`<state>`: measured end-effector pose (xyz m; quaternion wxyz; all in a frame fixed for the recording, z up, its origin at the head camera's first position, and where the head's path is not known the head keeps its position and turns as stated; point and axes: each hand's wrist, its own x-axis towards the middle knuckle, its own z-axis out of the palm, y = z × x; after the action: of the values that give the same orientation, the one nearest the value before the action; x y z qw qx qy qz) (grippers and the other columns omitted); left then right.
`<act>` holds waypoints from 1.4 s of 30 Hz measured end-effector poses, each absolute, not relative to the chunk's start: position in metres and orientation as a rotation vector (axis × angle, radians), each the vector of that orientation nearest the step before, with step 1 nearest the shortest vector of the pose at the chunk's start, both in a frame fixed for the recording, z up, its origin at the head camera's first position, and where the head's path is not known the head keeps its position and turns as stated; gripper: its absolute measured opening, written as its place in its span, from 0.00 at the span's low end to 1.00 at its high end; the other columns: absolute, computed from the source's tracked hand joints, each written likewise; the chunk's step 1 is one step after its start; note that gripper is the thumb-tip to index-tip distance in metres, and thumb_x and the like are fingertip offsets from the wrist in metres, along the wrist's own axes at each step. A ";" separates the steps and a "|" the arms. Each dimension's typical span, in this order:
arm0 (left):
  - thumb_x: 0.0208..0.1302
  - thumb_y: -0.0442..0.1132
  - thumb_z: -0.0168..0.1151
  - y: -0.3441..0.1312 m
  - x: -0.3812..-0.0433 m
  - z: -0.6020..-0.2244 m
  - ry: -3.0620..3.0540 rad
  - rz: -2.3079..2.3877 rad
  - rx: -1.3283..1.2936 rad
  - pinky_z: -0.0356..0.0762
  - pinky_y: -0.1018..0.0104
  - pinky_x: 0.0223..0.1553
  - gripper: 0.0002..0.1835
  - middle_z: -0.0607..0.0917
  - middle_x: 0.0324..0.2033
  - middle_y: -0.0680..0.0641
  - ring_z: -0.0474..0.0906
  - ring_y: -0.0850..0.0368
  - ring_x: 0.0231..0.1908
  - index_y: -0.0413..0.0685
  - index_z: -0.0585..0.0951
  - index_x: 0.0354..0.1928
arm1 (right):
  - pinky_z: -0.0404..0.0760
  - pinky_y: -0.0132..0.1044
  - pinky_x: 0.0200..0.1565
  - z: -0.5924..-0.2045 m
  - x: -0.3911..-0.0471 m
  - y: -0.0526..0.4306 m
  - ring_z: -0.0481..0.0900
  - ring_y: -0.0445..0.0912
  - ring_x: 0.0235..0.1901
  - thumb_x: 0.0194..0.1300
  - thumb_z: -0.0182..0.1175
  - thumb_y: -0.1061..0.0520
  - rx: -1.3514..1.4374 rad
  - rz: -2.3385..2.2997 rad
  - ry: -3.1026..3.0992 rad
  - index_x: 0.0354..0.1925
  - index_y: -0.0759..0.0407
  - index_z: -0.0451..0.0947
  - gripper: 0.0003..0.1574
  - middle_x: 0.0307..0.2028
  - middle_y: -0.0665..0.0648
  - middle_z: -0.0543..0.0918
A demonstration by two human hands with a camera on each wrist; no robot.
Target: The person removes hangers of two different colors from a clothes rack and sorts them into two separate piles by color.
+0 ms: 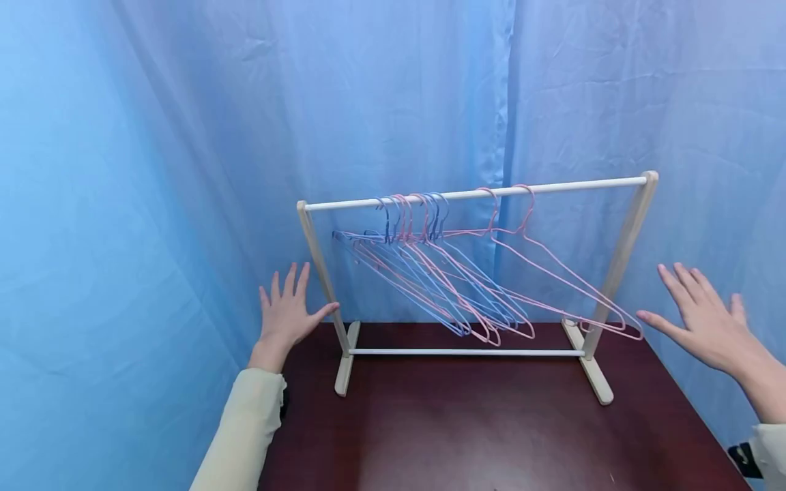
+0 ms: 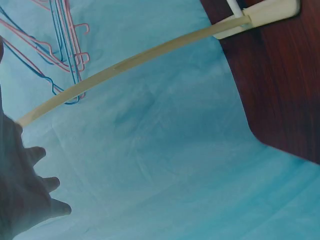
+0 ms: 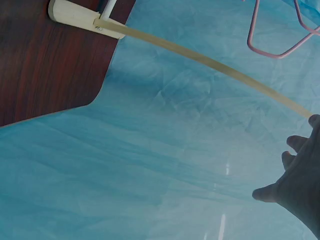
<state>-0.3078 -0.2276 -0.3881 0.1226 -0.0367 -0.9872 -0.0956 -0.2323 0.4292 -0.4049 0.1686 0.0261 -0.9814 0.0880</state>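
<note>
A small clothes rack [image 1: 467, 352] with pale wooden posts and white bars stands on a dark red-brown table. From its top bar hang several blue hangers [image 1: 393, 273] and pink hangers [image 1: 565, 269], most bunched left of the middle and two pink ones farther right. My left hand [image 1: 286, 317] is spread beside the left post [image 2: 150, 54], its thumb near the post in the head view; whether it touches cannot be told. Fingers spread, my right hand [image 1: 706, 317] is held in the air to the right of the right post [image 3: 200, 59]. Neither hand holds anything.
Blue curtains [image 1: 399, 88] hang behind the rack and along both sides. The tabletop [image 1: 479, 423] extends in front of the rack, and its right edge [image 1: 694, 402] runs below my right hand. Dark bands show at both sleeve cuffs.
</note>
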 end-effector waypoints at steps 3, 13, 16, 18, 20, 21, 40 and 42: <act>0.63 0.72 0.55 -0.227 -0.314 -0.384 -2.850 -0.346 -0.075 0.43 0.28 0.74 0.57 0.48 0.79 0.38 0.43 0.31 0.77 0.52 0.40 0.81 | 0.36 0.84 0.63 -0.405 -0.234 0.426 0.28 0.67 0.77 0.70 0.54 0.35 0.109 0.314 -2.780 0.80 0.57 0.30 0.61 0.77 0.73 0.35; 0.72 0.57 0.56 -0.223 -0.340 -0.374 -2.745 -0.781 0.000 0.60 0.39 0.73 0.46 0.55 0.78 0.38 0.55 0.37 0.75 0.50 0.44 0.80 | 0.41 0.82 0.64 -0.407 -0.238 0.422 0.34 0.73 0.75 0.73 0.55 0.44 0.163 0.661 -2.778 0.79 0.61 0.35 0.54 0.77 0.75 0.35; 0.74 0.54 0.55 -0.222 -0.348 -0.371 -2.700 -0.917 0.008 0.60 0.39 0.73 0.43 0.55 0.78 0.39 0.54 0.38 0.76 0.49 0.46 0.80 | 0.51 0.82 0.60 -0.410 -0.237 0.422 0.42 0.76 0.73 0.74 0.55 0.45 0.147 0.714 -2.775 0.79 0.63 0.41 0.51 0.76 0.77 0.40; 0.75 0.52 0.54 -0.220 -0.353 -0.370 -2.668 -0.993 0.008 0.61 0.40 0.73 0.42 0.56 0.77 0.39 0.55 0.38 0.75 0.48 0.46 0.80 | 0.57 0.81 0.57 -0.412 -0.236 0.421 0.50 0.79 0.69 0.75 0.54 0.46 0.144 0.757 -2.780 0.78 0.65 0.45 0.48 0.75 0.78 0.44; 0.75 0.50 0.55 -0.220 -0.356 -0.371 -2.644 -1.052 0.010 0.63 0.40 0.72 0.41 0.58 0.77 0.39 0.57 0.39 0.75 0.47 0.47 0.80 | 0.64 0.80 0.52 -0.415 -0.234 0.420 0.58 0.80 0.64 0.75 0.53 0.47 0.138 0.798 -2.795 0.77 0.67 0.48 0.45 0.73 0.80 0.50; 0.75 0.49 0.55 -0.219 -0.358 -0.372 -2.633 -1.081 0.012 0.64 0.41 0.72 0.41 0.58 0.77 0.39 0.57 0.39 0.75 0.47 0.48 0.80 | 0.65 0.79 0.50 -0.417 -0.232 0.420 0.60 0.81 0.62 0.76 0.53 0.46 0.131 0.818 -2.805 0.77 0.67 0.49 0.44 0.72 0.81 0.52; 0.77 0.38 0.52 -0.218 -0.384 -0.378 -2.463 -1.460 -0.174 0.71 0.48 0.69 0.22 0.74 0.65 0.33 0.70 0.39 0.68 0.37 0.68 0.68 | 0.83 0.19 0.42 -0.442 -0.230 0.420 0.83 0.25 0.45 0.76 0.49 0.66 0.356 1.696 -2.444 0.64 0.56 0.74 0.22 0.48 0.32 0.83; 0.77 0.38 0.52 -0.219 -0.385 -0.378 -2.450 -1.477 -0.179 0.72 0.48 0.69 0.22 0.74 0.64 0.33 0.71 0.39 0.67 0.37 0.68 0.68 | 0.85 0.22 0.41 -0.444 -0.229 0.420 0.85 0.28 0.44 0.76 0.50 0.66 0.340 1.834 -2.378 0.62 0.54 0.76 0.22 0.47 0.35 0.85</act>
<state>-0.3855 -0.2186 -0.3778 0.1370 -0.0618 -0.8467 -0.5103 -0.2294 0.4201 -0.4442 0.0597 0.1124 -0.7854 0.6058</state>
